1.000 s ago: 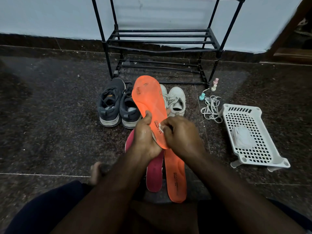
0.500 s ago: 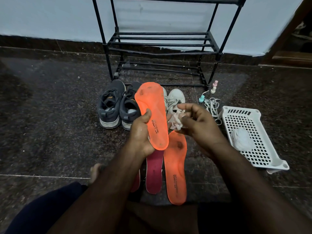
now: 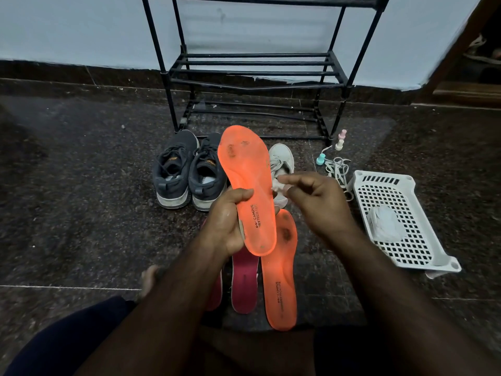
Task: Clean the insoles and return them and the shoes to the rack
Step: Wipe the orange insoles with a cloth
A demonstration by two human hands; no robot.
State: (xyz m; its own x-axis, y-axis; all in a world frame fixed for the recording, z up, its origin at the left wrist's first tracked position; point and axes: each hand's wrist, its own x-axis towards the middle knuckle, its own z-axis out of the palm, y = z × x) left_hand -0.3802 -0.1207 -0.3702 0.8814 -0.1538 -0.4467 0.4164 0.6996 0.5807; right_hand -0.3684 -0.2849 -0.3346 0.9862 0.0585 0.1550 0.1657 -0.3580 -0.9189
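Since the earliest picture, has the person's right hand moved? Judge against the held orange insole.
Yes. The right hand, pinching a small white wipe, has drawn rightward off the orange insole, toward the white basket.

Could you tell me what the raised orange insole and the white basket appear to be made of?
Orange insole: probably moulded foam with a matte skin, judging by its contoured edge and printed logo. White basket: looks like rigid, slightly glossy plastic, with a moulded grid of holes.
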